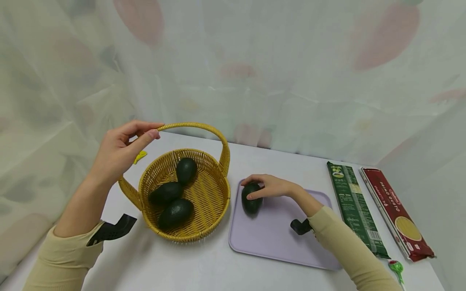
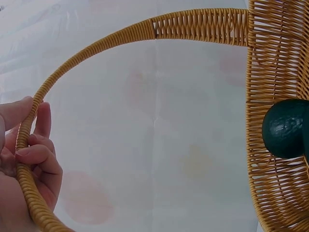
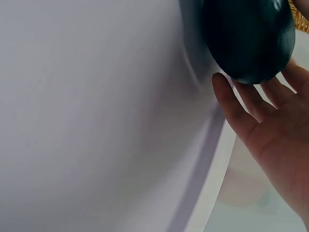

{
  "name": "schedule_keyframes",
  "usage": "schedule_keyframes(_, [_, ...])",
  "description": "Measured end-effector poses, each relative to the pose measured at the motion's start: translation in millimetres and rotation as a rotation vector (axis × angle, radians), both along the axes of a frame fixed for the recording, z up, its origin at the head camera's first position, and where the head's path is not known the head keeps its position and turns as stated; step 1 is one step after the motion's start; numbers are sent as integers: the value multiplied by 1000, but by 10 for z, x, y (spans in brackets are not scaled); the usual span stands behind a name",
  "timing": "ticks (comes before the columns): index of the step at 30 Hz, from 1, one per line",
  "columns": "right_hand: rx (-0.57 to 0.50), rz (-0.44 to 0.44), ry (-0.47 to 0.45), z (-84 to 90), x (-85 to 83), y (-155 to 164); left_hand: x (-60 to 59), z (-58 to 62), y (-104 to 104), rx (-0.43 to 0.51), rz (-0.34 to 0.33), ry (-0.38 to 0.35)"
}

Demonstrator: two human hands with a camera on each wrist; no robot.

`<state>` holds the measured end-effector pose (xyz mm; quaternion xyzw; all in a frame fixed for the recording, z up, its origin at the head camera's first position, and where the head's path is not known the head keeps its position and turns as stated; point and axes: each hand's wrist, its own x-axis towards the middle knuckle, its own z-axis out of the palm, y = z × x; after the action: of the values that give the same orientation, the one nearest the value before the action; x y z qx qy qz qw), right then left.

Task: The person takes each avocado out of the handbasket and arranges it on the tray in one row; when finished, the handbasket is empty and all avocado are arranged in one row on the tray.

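Observation:
My left hand [image 1: 121, 145] grips the arched handle [image 1: 196, 126] of a yellow woven basket [image 1: 209, 194]. In the left wrist view, its fingers curl round the handle [image 2: 87, 53]. Three dark green avocados [image 1: 176, 214] lie in the basket's left and back part. To the right, my right hand [image 1: 271, 186] holds another avocado [image 1: 251, 202] over the left end of a pale purple tray [image 1: 269, 238], thumb on one side and fingers on the other. The right wrist view shows this avocado [image 3: 251, 38] against the fingers; whether it touches the tray I cannot tell.
Right of the tray lie a green spaghetti pack [image 1: 354, 206] and a red spaghetti pack [image 1: 397, 212]. A green-wrapped lollipop [image 1: 396, 266] is at the front right. Behind the basket's left side sits a small yellow item [image 1: 140, 156]. A printed curtain [image 1: 276, 81] backs the white table.

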<state>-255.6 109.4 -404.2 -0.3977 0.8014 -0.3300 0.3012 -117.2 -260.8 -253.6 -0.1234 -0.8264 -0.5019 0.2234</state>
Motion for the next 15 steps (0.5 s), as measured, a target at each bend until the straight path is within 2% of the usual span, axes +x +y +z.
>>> schedule_keyframes(8, [-146, -52, 40, 37, 25, -21, 25, 18, -6, -25, 9, -10])
schedule_keyframes(15, [-278, -116, 134, 149, 82, -40, 33, 32, 21, -43, 8, 2])
